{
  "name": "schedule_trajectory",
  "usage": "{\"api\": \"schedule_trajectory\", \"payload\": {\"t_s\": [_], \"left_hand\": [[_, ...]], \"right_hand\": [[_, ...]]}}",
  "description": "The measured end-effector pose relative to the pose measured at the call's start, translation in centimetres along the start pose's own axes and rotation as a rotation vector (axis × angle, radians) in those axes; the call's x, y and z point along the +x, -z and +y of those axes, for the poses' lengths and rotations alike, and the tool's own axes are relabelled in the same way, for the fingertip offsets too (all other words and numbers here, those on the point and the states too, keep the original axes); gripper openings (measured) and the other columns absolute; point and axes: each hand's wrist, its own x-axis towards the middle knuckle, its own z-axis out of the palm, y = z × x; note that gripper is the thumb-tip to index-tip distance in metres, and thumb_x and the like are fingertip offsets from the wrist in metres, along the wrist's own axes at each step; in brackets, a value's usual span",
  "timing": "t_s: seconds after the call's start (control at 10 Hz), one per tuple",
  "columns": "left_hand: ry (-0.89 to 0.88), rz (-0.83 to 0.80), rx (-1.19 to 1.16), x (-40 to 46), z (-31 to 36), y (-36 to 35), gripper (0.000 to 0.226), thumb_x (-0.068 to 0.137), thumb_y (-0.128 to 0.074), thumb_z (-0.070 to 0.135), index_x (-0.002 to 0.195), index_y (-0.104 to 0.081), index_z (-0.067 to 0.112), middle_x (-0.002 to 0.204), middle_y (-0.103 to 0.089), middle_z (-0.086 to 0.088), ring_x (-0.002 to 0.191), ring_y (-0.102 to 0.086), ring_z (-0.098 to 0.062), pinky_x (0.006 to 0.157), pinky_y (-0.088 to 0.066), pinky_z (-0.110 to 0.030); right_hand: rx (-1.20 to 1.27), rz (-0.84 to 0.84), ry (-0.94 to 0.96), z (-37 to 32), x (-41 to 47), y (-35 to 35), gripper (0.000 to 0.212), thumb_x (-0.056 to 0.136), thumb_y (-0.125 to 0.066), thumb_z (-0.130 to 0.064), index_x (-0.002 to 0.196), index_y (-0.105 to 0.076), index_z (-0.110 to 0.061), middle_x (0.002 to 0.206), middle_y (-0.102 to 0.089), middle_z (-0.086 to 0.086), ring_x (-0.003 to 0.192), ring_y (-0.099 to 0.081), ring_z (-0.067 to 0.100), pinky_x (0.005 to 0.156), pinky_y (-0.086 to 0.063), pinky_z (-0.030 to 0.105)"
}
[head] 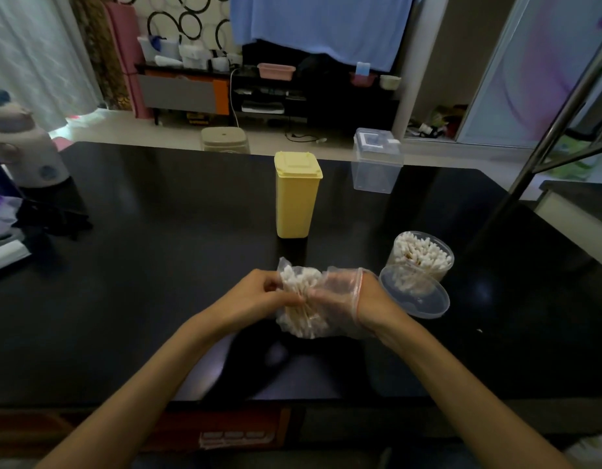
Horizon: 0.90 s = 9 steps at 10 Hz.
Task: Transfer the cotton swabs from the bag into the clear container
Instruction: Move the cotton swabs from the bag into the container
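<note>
both hands together above the near middle of the black worktop [140, 265], clamped on one clear plastic bag [330, 301] of cotton swabs [297, 299]. left hand [259, 296] pinching the bag's left side, fingers curled against the bundle. right hand [357, 299] reaching inside the bag's open mouth, plastic wrapped around it up to the wrist, fingers curled around the swab sticks. bundle lying roughly upright, white tips at top and bottom.

just right of the right wrist, the clear container [423, 257], round, uncovered, already packed with swabs standing tips up. round clear lid [416, 292] leaning against its near side, close beside the right wrist.

behind the hands, a tall yellow lidded bin [296, 198], upright, apart from the bag. farther back near the far edge, a clear lidded box [375, 164]. bare dark surface to the left of the hands and along the near edge. dark cloth [52, 218] near the left edge. slanted metal pole [543, 140] crossing above the right side.
</note>
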Motion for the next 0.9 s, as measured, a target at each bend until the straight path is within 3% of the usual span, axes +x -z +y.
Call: {"api": "schedule_trajectory", "payload": {"t_s": [0.1,0.2,0.3,0.4,0.5,0.6,0.7,0.8,0.9], "left_hand": [[0.029,-0.017,-0.074,-0.1,0.3,-0.4,0.024,0.085,-0.061,0.002,0.085,-0.067,0.026,0.076,-0.074,0.010,0.076,-0.069,-0.001,0.067,-0.051,-0.013],[0.072,-0.019,-0.149,0.0,0.7,-0.6,0.028,0.087,-0.056,0.002,0.084,-0.066,0.027,0.075,-0.072,0.009,0.070,-0.068,0.001,0.060,-0.049,-0.010],[0.069,-0.029,-0.131,0.0,0.8,-0.8,0.031,0.090,-0.051,0.005,0.083,-0.064,0.032,0.072,-0.069,0.015,0.065,-0.065,0.007,0.055,-0.045,-0.007],[0.068,-0.059,-0.070,-0.2,0.5,-1.3,0.030,0.093,-0.048,0.012,0.087,-0.061,0.038,0.083,-0.068,0.017,0.070,-0.064,0.010,0.058,-0.045,-0.005],[0.071,-0.026,-0.016,-0.3,0.3,-1.2,0.022,0.094,-0.048,0.020,0.095,-0.060,0.038,0.094,-0.067,0.014,0.077,-0.063,0.008,0.058,-0.042,-0.003],[0.078,0.034,0.017,0.1,-0.1,-0.8,0.017,0.093,-0.051,0.022,0.098,-0.065,0.031,0.100,-0.070,0.006,0.087,-0.064,-0.001,0.067,-0.044,-0.013],[0.130,0.112,-0.015,0.5,-0.6,-0.6,0.016,0.088,-0.058,0.021,0.079,-0.069,0.028,0.093,-0.072,0.002,0.088,-0.066,-0.014,0.076,-0.048,-0.029],[0.144,0.173,-0.066,1.0,-0.3,-0.6,0.019,0.084,-0.060,0.019,0.071,-0.068,0.030,0.086,-0.072,0.003,0.084,-0.066,-0.013,0.077,-0.049,-0.032],[0.085,0.130,-0.135,0.8,0.5,-1.0,0.013,0.081,-0.063,0.020,0.078,-0.068,0.032,0.089,-0.070,0.006,0.088,-0.066,-0.011,0.082,-0.051,-0.028]], "right_hand": [[-0.159,-0.049,0.022,-0.4,0.0,0.4,0.002,0.088,-0.062,-0.027,0.090,-0.061,-0.028,0.070,-0.050,-0.018,0.080,-0.053,0.006,0.078,-0.047,0.023],[-0.099,-0.092,0.012,-0.4,0.1,0.5,0.013,0.087,-0.062,-0.009,0.099,-0.063,-0.005,0.079,-0.055,-0.004,0.087,-0.052,0.019,0.082,-0.047,0.031],[-0.171,-0.062,0.049,0.6,0.7,0.5,0.030,0.092,-0.056,-0.016,0.114,-0.060,0.004,0.095,-0.054,-0.009,0.094,-0.047,0.011,0.076,-0.040,0.013],[-0.131,0.013,0.117,1.5,0.1,0.0,0.020,0.085,-0.065,-0.020,0.081,-0.070,-0.001,0.066,-0.058,-0.008,0.073,-0.056,0.016,0.065,-0.046,0.017],[-0.159,0.055,0.043,1.8,1.0,-0.2,0.020,0.085,-0.063,-0.031,0.075,-0.067,-0.014,0.068,-0.057,-0.004,0.070,-0.054,0.014,0.070,-0.047,0.026],[-0.256,-0.054,-0.134,0.9,1.0,-0.2,0.081,0.080,-0.035,-0.073,0.107,-0.060,-0.001,0.081,-0.052,0.008,0.078,-0.049,0.014,0.083,-0.038,0.028],[-0.388,0.033,0.022,1.4,1.1,0.3,0.026,0.088,-0.056,-0.039,0.071,-0.054,-0.019,0.074,-0.055,-0.004,0.071,-0.054,0.012,0.064,-0.042,0.016],[-0.255,0.056,0.002,2.3,1.2,0.5,0.030,0.087,-0.062,-0.025,0.061,-0.047,-0.023,0.060,-0.044,-0.009,0.055,-0.041,0.003,0.047,-0.032,0.005],[-0.194,-0.001,0.008,1.9,0.9,0.0,0.023,0.089,-0.059,-0.021,0.081,-0.061,0.000,0.066,-0.047,-0.002,0.060,-0.044,0.012,0.048,-0.036,0.006]]}}
